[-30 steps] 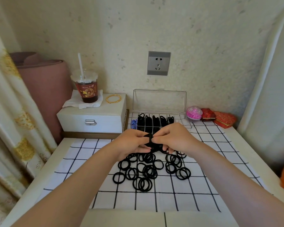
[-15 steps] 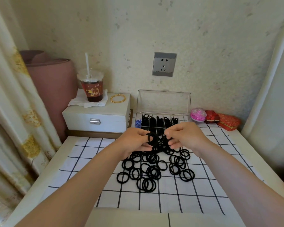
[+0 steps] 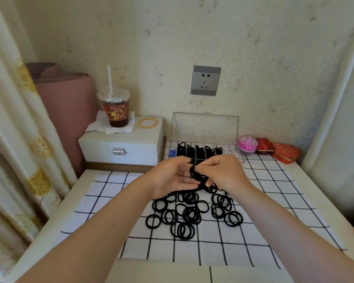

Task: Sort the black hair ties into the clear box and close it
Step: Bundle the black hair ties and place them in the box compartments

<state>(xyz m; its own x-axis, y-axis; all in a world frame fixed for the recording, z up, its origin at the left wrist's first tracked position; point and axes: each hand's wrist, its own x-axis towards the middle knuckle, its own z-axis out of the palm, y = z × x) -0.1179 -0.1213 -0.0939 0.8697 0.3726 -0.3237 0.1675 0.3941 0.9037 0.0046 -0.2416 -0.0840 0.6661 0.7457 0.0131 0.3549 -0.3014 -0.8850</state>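
Left hand point(image 3: 172, 177) lies half open, palm turned to the right, fingers fairly straight, with a small bunch of black elastic hair ties point(image 3: 194, 173) seemingly looped over their tips. The right hand point(image 3: 223, 174) meets it, thumb and fingers curled to pinch that same bunch; which fingers the loops sit on cannot be made out. Both hands hover above the scattered pile of loose black ties point(image 3: 192, 211) on the white black-gridded cloth point(image 3: 264, 201). Just beyond them is the clear plastic compartment box point(image 3: 204, 127), its lid upright against the far wall and its divided tray already holding black ties. The step looks like gathering ties into a neat stack for one compartment. To do it well, lay the loops flat together and grip the whole stack firmly so none springs off. Then carry it to a slot with room, seemingly toward the right end and away from the blue scrunchie point(image 3: 173, 153) at the tray's left. Much of the pile remains, so closing the lid is far off.
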